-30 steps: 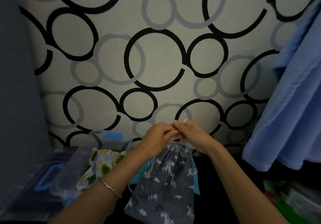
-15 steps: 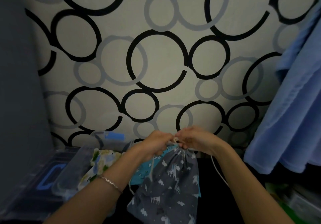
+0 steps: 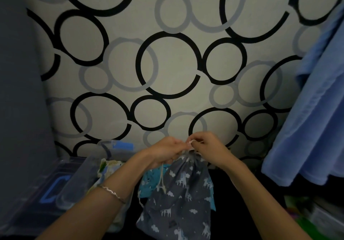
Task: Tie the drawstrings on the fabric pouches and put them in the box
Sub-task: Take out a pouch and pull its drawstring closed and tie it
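Right hand point(image 3: 210, 150): thumb and fingertips pinch a pale loop of drawstring point(image 3: 193, 142) just above the pouch neck. Left hand point(image 3: 165, 152): fingers curled in close against the same gathered neck, gripping cord there; the two hands almost touch. Thin metal bracelet point(image 3: 113, 193) on the left wrist.

Grey pouch point(image 3: 178, 193): white horse-like figures and clouds printed on it, no lettering that reads. Long axis runs from the cinched neck at the hands, far end, down to its base near the bottom edge of the view; the neck points up and away, towards the wall. Neck held raised, body draping over the dark worktop point(image 3: 232, 221). One loose cord end point(image 3: 162, 180) hangs below the left hand, across the pouch's left side.

Teal pouch point(image 3: 150, 182) lies under the grey one, showing at its left edge and a sliver at its right.

Left: clear plastic box point(image 3: 81, 170) with a green-and-white patterned pouch point(image 3: 106, 167) inside it, partly hidden by the left forearm. Blue clip point(image 3: 122, 145) on the box's far rim. Beside the box a clear lid point(image 3: 28, 202) bearing a blue C-shape point(image 3: 50, 191), perhaps a latch rather than a letter; too blurred to say.

Behind: wall point(image 3: 167, 62) patterned with black and grey rings. Right: blue cloth point(image 3: 316, 109) hanging
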The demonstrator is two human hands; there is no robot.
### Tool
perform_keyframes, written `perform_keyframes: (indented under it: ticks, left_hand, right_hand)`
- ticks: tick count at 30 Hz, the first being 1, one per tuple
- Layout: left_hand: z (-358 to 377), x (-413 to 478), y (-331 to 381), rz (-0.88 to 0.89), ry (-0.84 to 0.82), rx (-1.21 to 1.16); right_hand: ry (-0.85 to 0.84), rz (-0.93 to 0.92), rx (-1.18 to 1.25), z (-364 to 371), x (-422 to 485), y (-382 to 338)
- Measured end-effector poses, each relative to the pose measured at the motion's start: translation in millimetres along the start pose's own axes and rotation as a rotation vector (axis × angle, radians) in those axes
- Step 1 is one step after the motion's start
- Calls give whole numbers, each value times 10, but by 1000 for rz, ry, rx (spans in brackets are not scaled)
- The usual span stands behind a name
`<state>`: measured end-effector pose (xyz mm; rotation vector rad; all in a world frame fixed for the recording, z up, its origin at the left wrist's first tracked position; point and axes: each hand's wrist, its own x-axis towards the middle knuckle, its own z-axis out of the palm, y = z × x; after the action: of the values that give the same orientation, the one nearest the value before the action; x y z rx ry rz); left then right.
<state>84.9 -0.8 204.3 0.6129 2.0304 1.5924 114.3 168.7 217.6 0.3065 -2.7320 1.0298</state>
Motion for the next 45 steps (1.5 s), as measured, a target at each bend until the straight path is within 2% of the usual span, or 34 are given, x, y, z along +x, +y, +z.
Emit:
perform_keyframes:
  ticks: [7,12,16,20,23,29,36,45]
  left_hand:
    - [-12,-11,81,60,87,168]
    - [-65,-26,96,86,102,169]
    - [-133,-8,48,94,102,175]
    - [-142,-52,113,105,141,220]
    - [-155,-43,105,97,150,229]
    - [-138,-92,107,62,60,-42]
    - [-143,-25,57,-31,20,-138]
    - [-180,80,65,-185,-81,-584]
  right_hand:
    - [-5,79,347,23,-10,21]
    - [-97,214,509,43,-16,16]
    - [-181,240,696,6,-13,29]
    - [-231,213,740,-10,-56,55]
    - [-174,196,733,18,-78,35]
    - [8,134,663,46,-105,-71]
    - [0,1,476,115,-128,-79]
    - [203,-35,622,202,-140,-108]
